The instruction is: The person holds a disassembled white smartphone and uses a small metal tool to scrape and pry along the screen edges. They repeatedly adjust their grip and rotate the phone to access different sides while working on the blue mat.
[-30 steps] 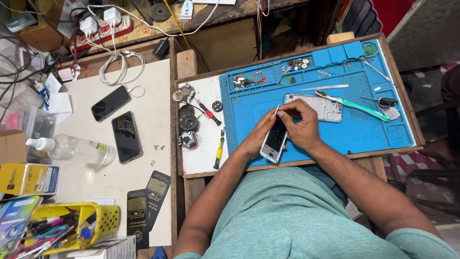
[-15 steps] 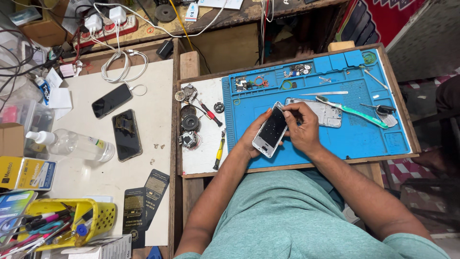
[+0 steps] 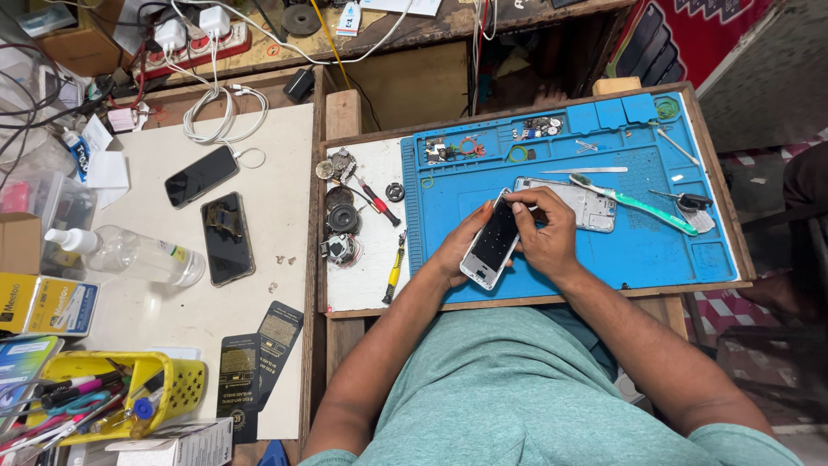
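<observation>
Over the blue repair mat (image 3: 604, 250), a white-framed smartphone (image 3: 492, 242) with a dark face, tilted and raised at its upper end. Cradled from below and from the side by the left hand (image 3: 455, 250), fingers curled along the phone's left edge. Pinched at the top corner by the right hand (image 3: 543, 233), fingertips (image 3: 516, 204) pressed together at the upper rim (whether a small tool sits between them cannot be told). Just beyond the right hand, flat on the mat, a silver phone back frame (image 3: 586, 205), partly covered by the knuckles. Across its right end, a green-handled toothbrush (image 3: 638, 205), running down toward a small pale piece near the mat's right side. Above that, a thin metal spudger (image 3: 585, 170), lying level. Along the mat's top compartments, small parts and coloured rings, too small to name. Left of the mat, on the white strip of the wooden tray (image 3: 362, 285), a red-handled screwdriver (image 3: 378, 204), a yellow-handled screwdriver (image 3: 393, 274), and a few round tape rolls (image 3: 342, 220). Farther left, on the pale table (image 3: 276, 173), two dark smartphones (image 3: 226, 238), well apart from the hands, plus a clear plastic bottle (image 3: 129, 255) on its side. At the lower left, a yellow basket (image 3: 177, 388) full of pens and tools. At the top left, white chargers in a red power strip (image 3: 194, 39).
</observation>
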The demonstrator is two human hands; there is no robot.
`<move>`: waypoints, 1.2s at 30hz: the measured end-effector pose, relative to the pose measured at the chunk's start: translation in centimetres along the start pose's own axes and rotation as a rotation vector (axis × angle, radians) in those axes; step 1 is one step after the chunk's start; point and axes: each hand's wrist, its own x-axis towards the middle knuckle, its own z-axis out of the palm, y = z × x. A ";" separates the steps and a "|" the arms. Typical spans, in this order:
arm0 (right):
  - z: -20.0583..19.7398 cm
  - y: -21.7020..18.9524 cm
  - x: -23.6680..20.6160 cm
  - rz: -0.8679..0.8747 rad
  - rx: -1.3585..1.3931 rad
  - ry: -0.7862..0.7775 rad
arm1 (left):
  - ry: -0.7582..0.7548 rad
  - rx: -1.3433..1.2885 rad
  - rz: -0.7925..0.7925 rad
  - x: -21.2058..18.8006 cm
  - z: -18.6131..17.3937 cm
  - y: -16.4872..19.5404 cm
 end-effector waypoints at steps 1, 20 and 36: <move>0.0 -0.1 0.0 -0.023 -0.007 0.008 | -0.007 -0.001 -0.002 -0.1 0.0 0.0; 0.0 -0.2 0.2 -0.037 -0.150 0.040 | -0.001 -0.006 -0.054 0.0 -0.9 -0.7; -0.1 0.2 0.4 -0.025 -0.186 0.048 | 0.044 -0.037 -0.024 0.0 -0.7 -0.6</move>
